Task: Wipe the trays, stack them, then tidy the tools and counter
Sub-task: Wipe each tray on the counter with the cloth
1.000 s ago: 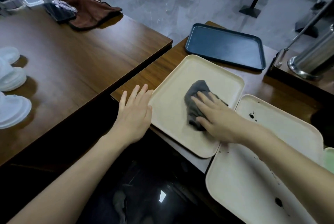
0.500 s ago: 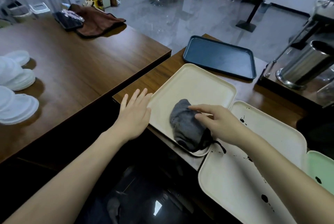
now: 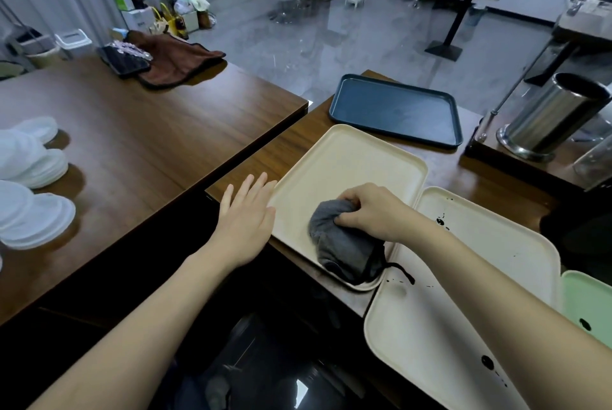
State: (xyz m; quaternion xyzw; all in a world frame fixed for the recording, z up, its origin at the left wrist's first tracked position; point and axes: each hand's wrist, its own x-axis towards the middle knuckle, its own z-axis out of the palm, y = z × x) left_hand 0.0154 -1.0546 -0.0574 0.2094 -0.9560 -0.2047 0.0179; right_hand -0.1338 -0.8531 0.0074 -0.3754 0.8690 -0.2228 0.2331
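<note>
We see our right hand (image 3: 374, 214) with its fingers curled around a gray cloth (image 3: 341, 244), which is bunched up in a lump. The cloth sits on the near corner of a cream tray (image 3: 344, 164), and a thin dark string from it hangs over the rim. Our left hand (image 3: 246, 220) is flat with straight fingers and holds nothing; it lies right at the tray's left edge. The tray rests on a brown counter (image 3: 291, 151). Just to its right is a second cream tray (image 3: 496, 244) with black spots and drips on it (this one looks dirty). A green tray (image 3: 589, 303) peeks in at the far right, also with a black spot. Behind the cream tray lies a dark blue tray (image 3: 394, 111). On the big brown table (image 3: 132, 131) to the left we see stacks of white lids (image 3: 29, 211) and a brown towel (image 3: 175, 58).
</note>
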